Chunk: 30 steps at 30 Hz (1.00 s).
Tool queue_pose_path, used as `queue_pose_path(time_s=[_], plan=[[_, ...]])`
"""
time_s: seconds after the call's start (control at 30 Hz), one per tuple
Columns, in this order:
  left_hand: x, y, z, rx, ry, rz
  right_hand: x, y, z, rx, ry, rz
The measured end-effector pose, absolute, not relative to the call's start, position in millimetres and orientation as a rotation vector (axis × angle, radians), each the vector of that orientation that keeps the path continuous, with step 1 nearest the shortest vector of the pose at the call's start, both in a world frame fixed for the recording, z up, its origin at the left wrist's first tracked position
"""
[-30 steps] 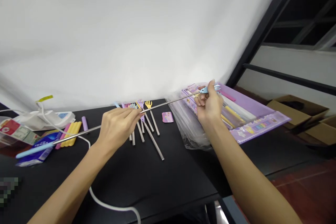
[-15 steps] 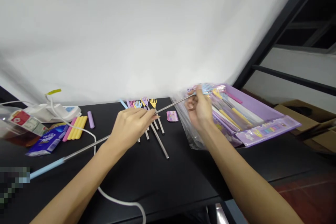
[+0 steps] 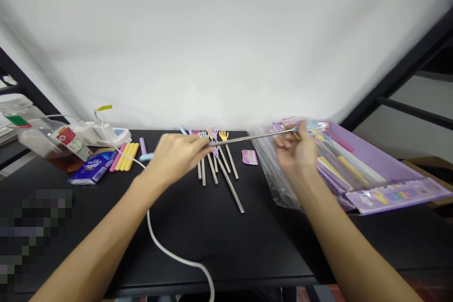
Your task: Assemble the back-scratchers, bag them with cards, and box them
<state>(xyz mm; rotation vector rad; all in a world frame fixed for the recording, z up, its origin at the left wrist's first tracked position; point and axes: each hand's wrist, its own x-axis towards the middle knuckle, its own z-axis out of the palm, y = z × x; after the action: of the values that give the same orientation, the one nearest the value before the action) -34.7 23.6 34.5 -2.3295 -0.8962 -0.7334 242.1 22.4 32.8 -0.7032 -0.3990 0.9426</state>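
Note:
A telescopic back scratcher (image 3: 244, 139) with a thin metal shaft stretches between my two hands. My left hand (image 3: 179, 153) is closed round the shaft, and its light blue handle end (image 3: 146, 156) sticks out behind that hand. Near the blurred light blue claw head, my right hand (image 3: 297, 148) pinches the other end, above the purple display box (image 3: 368, 151). Below and beyond my left hand lie several back scratcher pieces (image 3: 230, 181) with metal shafts and yellow, purple, pink and blue claws. A small pink card (image 3: 249, 157) rests between them and the box.
Yellow handle sleeves (image 3: 127, 156) and a purple sleeve (image 3: 143, 146) lie at the left beside a blue packet (image 3: 94, 166). A tilted plastic bottle (image 3: 53, 137) and a white power strip (image 3: 118, 136) are behind. A white cable (image 3: 166, 250) crosses the black table (image 3: 240, 250).
The scratcher's visible length left of my left hand has become much shorter, its blue handle now close to the hand. My hands are farther apart, and the view has shifted left.

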Motion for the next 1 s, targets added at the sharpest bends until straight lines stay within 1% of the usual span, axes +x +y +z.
queue_pose_path(time_s=[0.13,0.23,0.33,0.47,0.6,0.73,0.8,0.87,1.0], plan=[[-39.8,23.7,34.6,-2.315,-0.88,-0.744,261.6,22.6,33.9,-0.72,-0.311,0.865],[-21.0,17.0,31.5,-2.333,-0.816,-0.757,243.1,21.8,24.7,-0.742,-0.452,0.995],[-14.2,15.5,29.8,-2.311,-0.896,-0.785,225.1,22.1,19.2,-0.746,-0.562,1.102],[-37.2,25.2,32.6,-2.373,-0.957,-0.825,236.4,24.1,20.1,-0.805,-0.619,1.002],[-45.6,29.4,31.2,-2.441,-0.935,-0.813,235.8,20.1,12.2,-0.941,-0.942,0.845],[-32.4,25.2,22.7,-2.575,-1.009,-0.669,211.3,12.9,4.5,-1.024,-1.254,0.844],[-27.0,22.8,19.6,-2.632,-1.082,-0.665,205.6,10.8,5.7,-1.003,-1.289,0.845],[-23.7,20.2,18.4,-2.672,-1.113,-0.73,206.0,9.2,9.1,-0.961,-1.242,0.896],[-18.5,15.8,16.7,-2.709,-1.095,-0.829,210.1,5.0,14.5,-0.884,-1.189,1.151]])
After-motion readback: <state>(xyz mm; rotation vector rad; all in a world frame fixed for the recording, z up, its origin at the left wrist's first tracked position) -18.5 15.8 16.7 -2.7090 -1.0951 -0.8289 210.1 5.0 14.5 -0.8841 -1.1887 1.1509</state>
